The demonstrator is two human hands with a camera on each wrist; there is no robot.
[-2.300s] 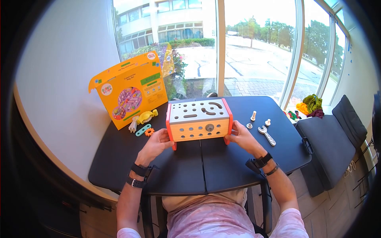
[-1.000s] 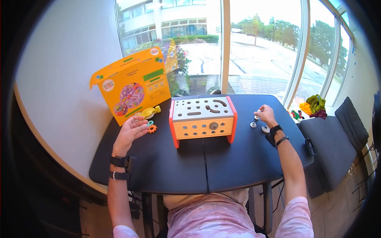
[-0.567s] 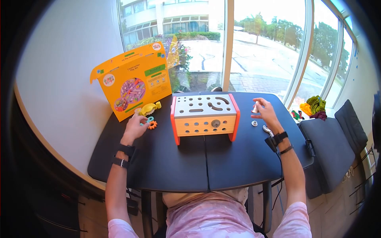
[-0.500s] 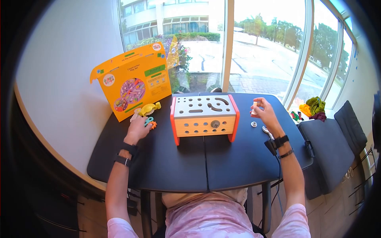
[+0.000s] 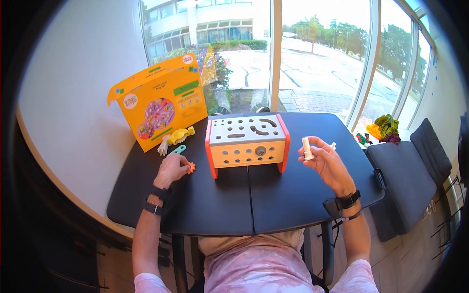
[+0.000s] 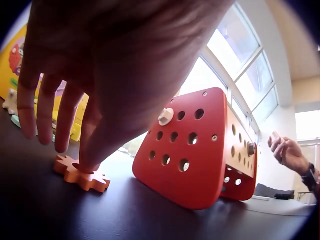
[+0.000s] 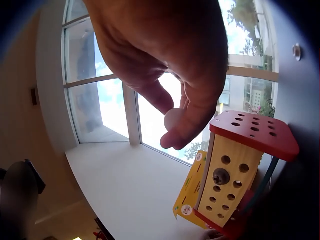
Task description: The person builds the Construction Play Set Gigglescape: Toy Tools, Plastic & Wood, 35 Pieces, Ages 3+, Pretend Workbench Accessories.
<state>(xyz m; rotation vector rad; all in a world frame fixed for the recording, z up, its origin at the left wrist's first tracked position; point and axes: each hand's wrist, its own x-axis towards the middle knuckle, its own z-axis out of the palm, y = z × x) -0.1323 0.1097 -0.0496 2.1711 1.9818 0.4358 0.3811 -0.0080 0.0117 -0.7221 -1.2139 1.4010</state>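
Observation:
My left hand (image 5: 171,169) is low over the left of the table, thumb and index finger at an orange toy gear (image 5: 191,168). In the left wrist view the thumb tip overlaps the hole of the gear (image 6: 80,176), which lies nearly flat; the other fingers hang down. My right hand (image 5: 332,165) is raised and pinches a cream toy bolt (image 5: 307,147), shaft upward. A toy workbench (image 5: 246,141) with a grey perforated top and red sides stands between the hands. A grey bolt (image 5: 260,151) sits in its wooden front.
Behind the left hand lie a teal strip (image 5: 178,149), a yellow toy piece (image 5: 181,135) and a pale toy piece (image 5: 163,145). An orange box (image 5: 161,105) stands at the back left. Another white piece (image 5: 333,145) shows behind the right hand, on the black table (image 5: 210,205).
Both hands have left the workbench. The right hand picked up the cream bolt and brought it nearer to the body. The left hand moved to the gear, which has shifted toward the body.

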